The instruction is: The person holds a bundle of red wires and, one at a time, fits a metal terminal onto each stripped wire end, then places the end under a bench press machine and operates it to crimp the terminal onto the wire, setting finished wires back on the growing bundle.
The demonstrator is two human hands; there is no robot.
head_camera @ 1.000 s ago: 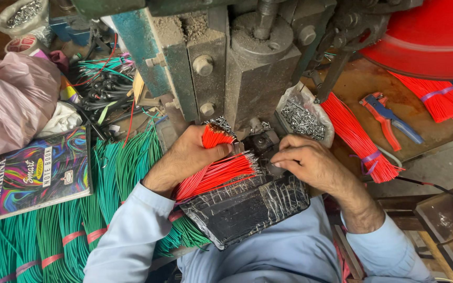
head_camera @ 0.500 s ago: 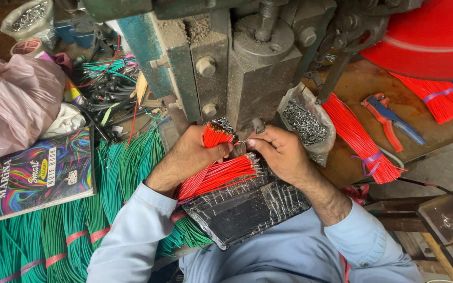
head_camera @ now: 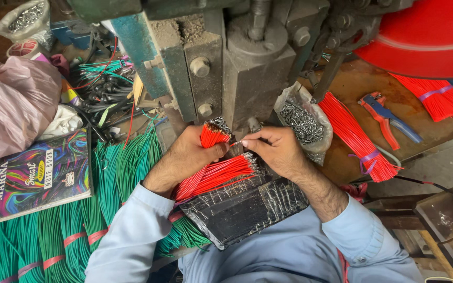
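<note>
**Clerk:** Red wires (head_camera: 213, 175), item one. You are gripping a fanned bundle of them in your left hand (head_camera: 187, 157), fingers curled shut around it, thumb pressing near the upper tuft of stripped ends.

**Checker:** Where is that bundle sitting?

**Clerk:** It is lying across a black, tape-wrapped pad (head_camera: 242, 207) on your lap, the tips pointing toward the press (head_camera: 237, 68), just below its grey block.

**Checker:** Right hand?

**Clerk:** Your right hand (head_camera: 276, 149) is pinching a single wire end between thumb and forefinger, the other fingers folding loosely. It is hovering just beside the left thumb, right under the press.

**Checker:** Item two.

**Clerk:** Clear bag of small metal terminals (head_camera: 305, 123), sitting just beside your right hand, leaning against the press base.

**Checker:** Item three.

**Clerk:** More red bundles: one tied with a purple band (head_camera: 360, 136) lying on the brown bench to your right, another (head_camera: 436, 97) resting farther back under a large red guard (head_camera: 425, 36).

**Checker:** Tools?

**Clerk:** Red-and-blue stripper (head_camera: 386, 118), lying between those two bundles.

**Checker:** Left side?

**Clerk:** Green wires (head_camera: 79, 220), banded in pink, spreading beneath your left sleeve. A colourful notebook (head_camera: 35, 178) is resting on them, a pink plastic bag (head_camera: 9, 105) bulging behind it, and a second bag of terminals (head_camera: 24, 18) is sitting at the far corner.
</note>
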